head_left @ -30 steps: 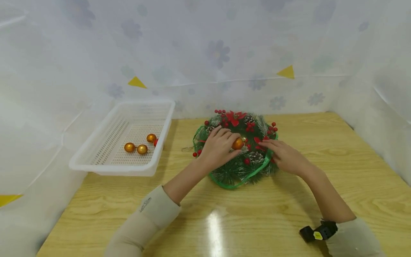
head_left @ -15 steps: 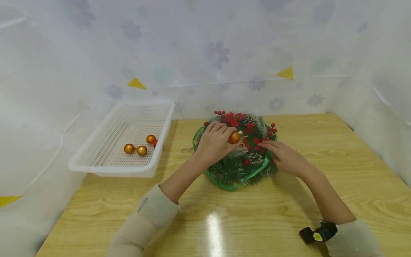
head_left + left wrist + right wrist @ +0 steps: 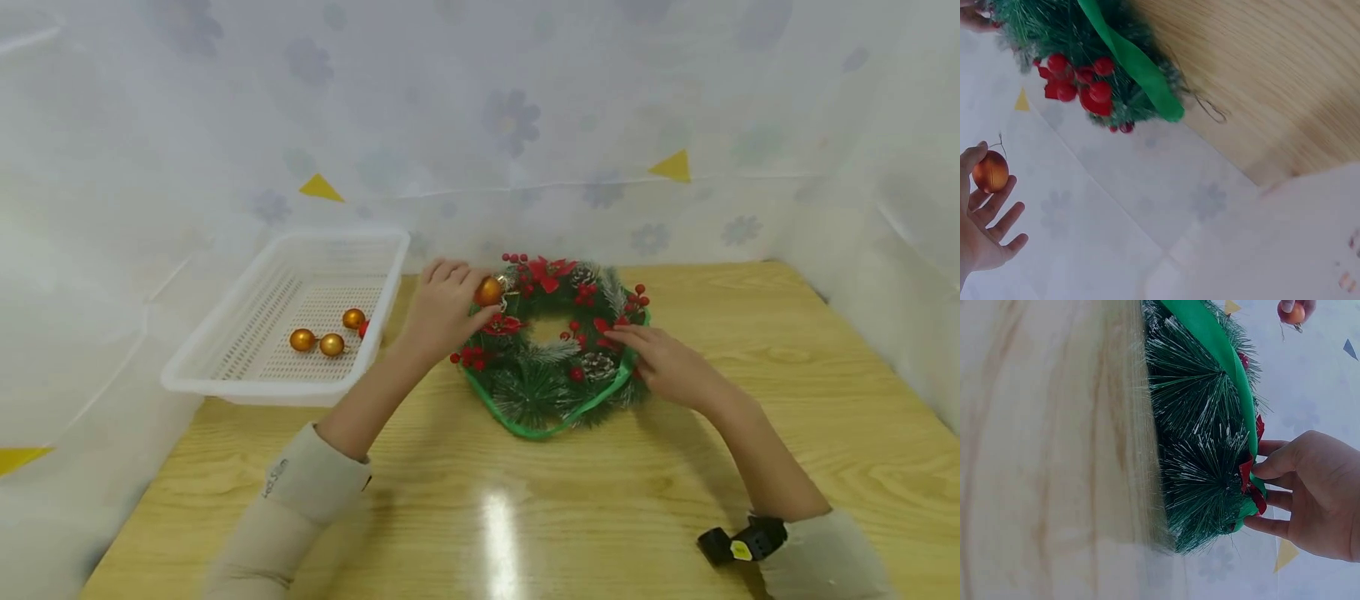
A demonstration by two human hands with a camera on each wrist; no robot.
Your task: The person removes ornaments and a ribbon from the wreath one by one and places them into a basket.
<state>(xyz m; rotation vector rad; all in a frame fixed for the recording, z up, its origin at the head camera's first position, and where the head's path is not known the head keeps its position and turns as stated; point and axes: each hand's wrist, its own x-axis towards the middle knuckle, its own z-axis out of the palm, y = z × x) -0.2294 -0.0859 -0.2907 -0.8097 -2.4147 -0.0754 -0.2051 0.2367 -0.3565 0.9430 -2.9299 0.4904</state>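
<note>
A shiny orange-gold Christmas ball [image 3: 489, 292] with a gold cap and hanging loop is pinched between the thumb and index finger of my left hand [image 3: 442, 308]. That hand is over the wreath's left rim; in the left wrist view its other fingers spread apart below the ball [image 3: 990, 172]. The green Christmas wreath [image 3: 532, 392] lies on the table, dressed with red flowers, berries, frosted sprigs and pine cones. A green ribbon [image 3: 600, 404] runs along its front. At the wreath's right side my right hand [image 3: 1325, 494] holds the edge, thumb on the ribbon and fingers by red petals [image 3: 1245, 475].
A white perforated basket [image 3: 270, 390] stands left of the wreath. Inside are several gold balls [image 3: 332, 344] and something red [image 3: 364, 330] partly hidden by the wall. A floral sheet [image 3: 510, 125] encloses the back and sides of the wooden table [image 3: 525, 500].
My left hand has moved left with the ball, from the wreath's middle to its left rim, uncovering the centre opening and a red flower. My right hand stays in place.
</note>
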